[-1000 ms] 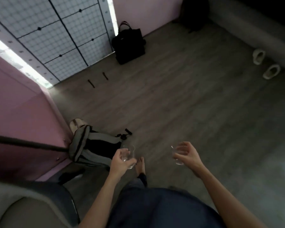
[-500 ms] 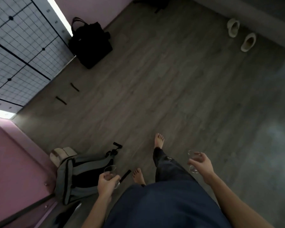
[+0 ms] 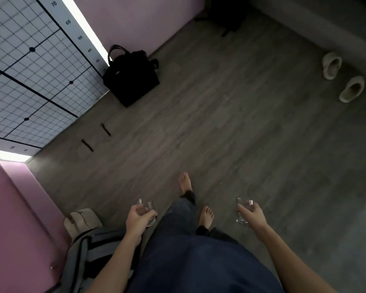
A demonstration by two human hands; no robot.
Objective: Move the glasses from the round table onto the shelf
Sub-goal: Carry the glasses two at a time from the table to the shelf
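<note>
**Carrying a glass in each hand**

My left hand (image 3: pixel 138 217) has its fingers curled round the wall of the left glass (image 3: pixel 146 206), held low beside my thigh above the floor (image 3: pixel 220 123). My right hand (image 3: pixel 252 214) wraps the right glass (image 3: pixel 242 218) likewise. I judge both light, stiff, slick and breakable, so mid-wall seems the safest hold. No shelf is in view.

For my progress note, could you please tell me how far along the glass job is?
Done: both glasses are picked up. In hand: the left hand grips the left glass, the right hand the right glass, above the floor. Left: no shelf in view, so neither is placed.
</note>
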